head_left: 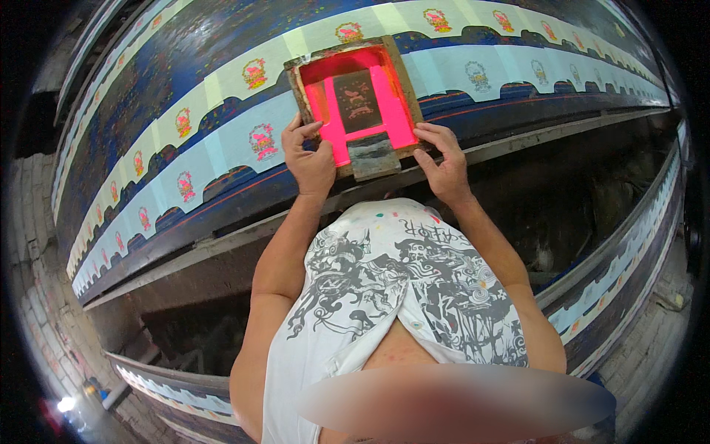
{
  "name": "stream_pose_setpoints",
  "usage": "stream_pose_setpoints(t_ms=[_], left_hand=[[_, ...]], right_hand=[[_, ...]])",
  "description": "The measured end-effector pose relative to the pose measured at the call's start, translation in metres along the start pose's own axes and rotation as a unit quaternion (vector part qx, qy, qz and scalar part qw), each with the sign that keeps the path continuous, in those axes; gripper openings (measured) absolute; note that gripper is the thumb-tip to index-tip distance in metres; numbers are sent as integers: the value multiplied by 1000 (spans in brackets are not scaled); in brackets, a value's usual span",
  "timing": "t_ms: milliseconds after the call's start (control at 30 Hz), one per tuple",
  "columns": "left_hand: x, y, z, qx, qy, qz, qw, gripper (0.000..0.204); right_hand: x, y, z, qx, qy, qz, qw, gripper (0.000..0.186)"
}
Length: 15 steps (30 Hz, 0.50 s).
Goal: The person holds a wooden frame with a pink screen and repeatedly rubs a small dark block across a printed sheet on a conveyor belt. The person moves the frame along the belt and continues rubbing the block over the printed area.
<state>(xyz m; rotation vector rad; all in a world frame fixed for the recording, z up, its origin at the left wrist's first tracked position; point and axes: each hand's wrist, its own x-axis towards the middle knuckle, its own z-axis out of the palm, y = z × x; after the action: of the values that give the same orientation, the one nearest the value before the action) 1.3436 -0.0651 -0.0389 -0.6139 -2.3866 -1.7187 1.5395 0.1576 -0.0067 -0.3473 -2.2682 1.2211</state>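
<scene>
Wooden printing frame (353,102) sits upper centre of pic, lying flat on a long dark-blue table (185,59) that curves from lower left up to upper right. Frame mesh is covered w/ bright pink ink; darker rectangle in the middle w/ a faint motif. A grey squeegee (373,157) rests at the frame's near edge, btwn the two hands.

Left hand (309,159) grips the frame's lower-left corner, fingers spread over the wood and pink mesh, thumb alongside. Right hand (442,163) presses on the lower-right corner, fingers laid flat and fairly close together on the wood edge. Neither hand touches the squeegee, though both are just beside it.

Under the frame run two rows of pale cloth pieces (222,140), each w/ a small red-and-yellow print; rows stretch left and right across the table. Person wears a white sleeveless shirt (399,296) w/ grey pattern, lower centre. Brick floor (37,296) at far left.
</scene>
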Motion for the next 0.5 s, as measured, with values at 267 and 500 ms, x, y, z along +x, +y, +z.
stream_pose_setpoints(t_ms=[267, 500], left_hand=[[-13, 1, 7, -44, -6, -37, 998, 30], [-16, -21, -6, -93, -15, -53, 994, 29]], right_hand=[[-19, 9, -15, 9, 7, -14, 1000, 40], [-23, 2, -3, 24, -8, -4, 1000, 40]])
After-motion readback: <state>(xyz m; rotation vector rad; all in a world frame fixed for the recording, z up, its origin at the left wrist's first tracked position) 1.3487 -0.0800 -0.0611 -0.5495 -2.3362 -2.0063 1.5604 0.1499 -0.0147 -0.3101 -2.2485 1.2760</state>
